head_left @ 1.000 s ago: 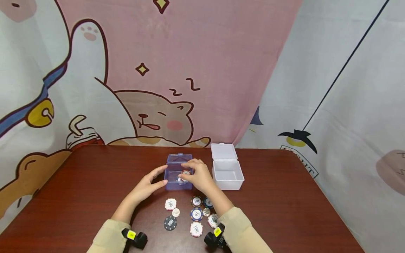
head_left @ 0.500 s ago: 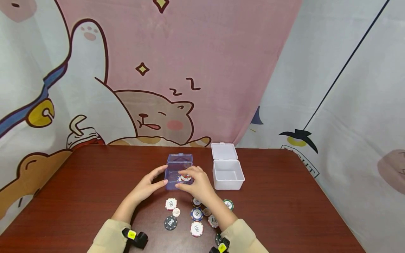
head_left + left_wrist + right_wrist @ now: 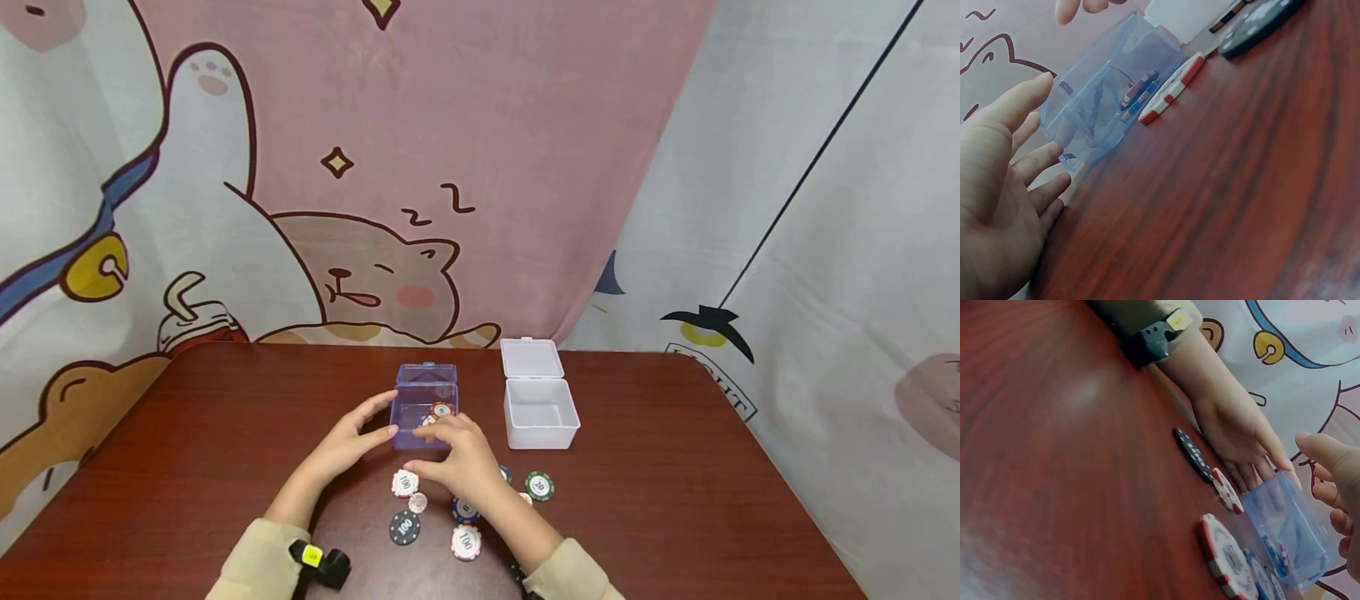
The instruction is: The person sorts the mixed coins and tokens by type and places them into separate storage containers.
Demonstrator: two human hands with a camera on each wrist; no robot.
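A translucent blue box (image 3: 405, 440) stands on the table with its lid tipped back. In it lie poker chips, among them a red-and-white chip (image 3: 442, 409) at the right side. My left hand (image 3: 347, 439) is at the box's left side, its fingers and thumb spread, fingertips right at the wall. My right hand (image 3: 467, 461) hovers at the front right of the box, thumb and fingers apart with nothing between them. Just below its thumb is a white poker chip (image 3: 405, 483) marked 100. The right forearm hides some chips on the table.
A white box (image 3: 542, 438) with its lid up stands right of the blue one. Nearer me lie a black chip (image 3: 405, 528), a small pale disc (image 3: 417, 503), a blue chip (image 3: 462, 511), another white chip (image 3: 466, 542) and a green chip (image 3: 539, 486).
My right hand has let go of the chip in the blue box and moved back toward me, over the box's front edge. My left hand has stayed in place.
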